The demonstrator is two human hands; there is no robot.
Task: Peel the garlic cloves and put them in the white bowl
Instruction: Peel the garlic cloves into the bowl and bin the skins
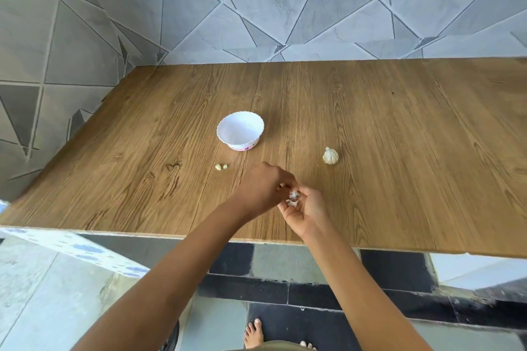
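Right now the wooden counter [399, 122] carries everything I need. The white bowl [240, 127] stands near its middle and looks empty from my view. At about 5 o'clock from the bowl, near the front edge, both hands meet. The right hand [306, 212] lies palm up, its fingers curled round a piece of garlic [293, 198], and the left hand [263, 188] comes over from 9 o'clock, fingertips pinching at its skin. A whole bulb [330, 156] sits untouched at 4 o'clock from the bowl, well apart from the hands. The held piece is small and partly hidden, so it may be one clove or a little cluster. Two pale bare cloves [221, 167] lie touching at 7 o'clock from the bowl, on the counter.

I judge the garlic light and firm, its skin papery, dry and quick to tear. A peeled clove would be slick, so I would pinch it across its fat middle and start the skin at the root end.
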